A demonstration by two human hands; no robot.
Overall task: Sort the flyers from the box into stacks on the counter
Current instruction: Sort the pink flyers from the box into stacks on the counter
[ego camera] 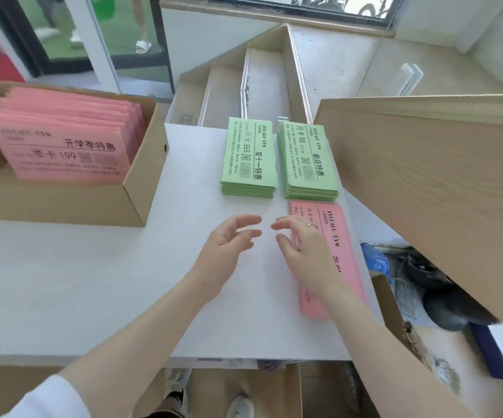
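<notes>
A cardboard box (pixel 141 188) stands at the left of the white counter (pixel 93 282), holding a thick pile of pink flyers (pixel 63 140). Two green flyer stacks lie side by side at the far middle: the left green stack (pixel 248 156) and the right green stack (pixel 306 159). Just in front of the right one lies a pink stack (pixel 339 236) on the counter. My right hand (pixel 304 245) hovers over that pink stack's left edge with fingers relaxed, holding nothing. My left hand (pixel 229 245) is beside it above bare counter, fingers loosely spread and empty.
A slanted wooden panel (pixel 440 182) rises at the right, close to the stacks. Below it on the floor are bags and clutter (pixel 434 285). Wooden steps (pixel 262 82) lie beyond the counter's far edge. My feet show below the counter's near edge.
</notes>
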